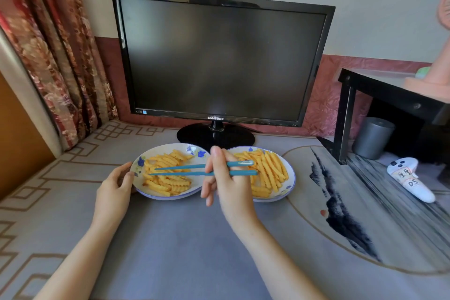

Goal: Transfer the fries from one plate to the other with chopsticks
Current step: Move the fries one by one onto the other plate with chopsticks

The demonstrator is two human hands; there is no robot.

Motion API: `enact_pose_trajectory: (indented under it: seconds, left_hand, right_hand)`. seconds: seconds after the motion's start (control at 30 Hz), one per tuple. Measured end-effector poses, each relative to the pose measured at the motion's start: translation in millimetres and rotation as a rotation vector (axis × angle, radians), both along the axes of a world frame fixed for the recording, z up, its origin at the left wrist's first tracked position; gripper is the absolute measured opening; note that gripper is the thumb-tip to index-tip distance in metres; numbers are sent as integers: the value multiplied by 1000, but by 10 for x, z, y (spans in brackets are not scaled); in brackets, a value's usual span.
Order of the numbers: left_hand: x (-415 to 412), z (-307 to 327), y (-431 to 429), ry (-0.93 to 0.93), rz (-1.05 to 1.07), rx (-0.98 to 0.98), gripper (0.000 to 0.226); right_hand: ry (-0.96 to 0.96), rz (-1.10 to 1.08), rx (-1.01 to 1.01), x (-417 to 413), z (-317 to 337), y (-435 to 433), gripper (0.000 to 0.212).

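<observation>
Two white plates with blue flower marks stand side by side in front of a monitor. The left plate [155, 194] holds a heap of crinkle-cut fries [168, 178]. The right plate [291, 179] holds more fries [270, 173]. My right hand [226, 178] grips a pair of blue chopsticks [185, 170], which lie level and point left. Their tips hover over the left plate's fries, a little apart, with no fry between them. My left hand [114, 190] curls around the left plate's left rim.
A black Samsung monitor [219, 61] stands just behind the plates on its round base [215, 137]. At the right are a black shelf [389, 105], a grey cylinder [372, 137] and a white controller [411, 179]. A curtain [56, 56] hangs at the left.
</observation>
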State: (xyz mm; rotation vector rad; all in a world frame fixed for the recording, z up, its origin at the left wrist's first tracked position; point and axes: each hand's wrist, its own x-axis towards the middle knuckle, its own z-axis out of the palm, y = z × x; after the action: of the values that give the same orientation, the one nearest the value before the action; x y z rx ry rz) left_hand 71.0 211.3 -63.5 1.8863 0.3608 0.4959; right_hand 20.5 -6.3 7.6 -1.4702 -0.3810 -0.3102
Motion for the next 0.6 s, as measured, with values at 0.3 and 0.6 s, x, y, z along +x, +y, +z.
enact_pose_trajectory:
  seconds: [0.3,0.6]
  left_hand:
    - [-11,6,-6,3,3,15,31]
    - [-52,63,-72,-5,16,39,31]
  right_hand:
    - [21,-289,8,-69,268,-912,38]
    - [85,-425,-69,-247,319,-1472,39]
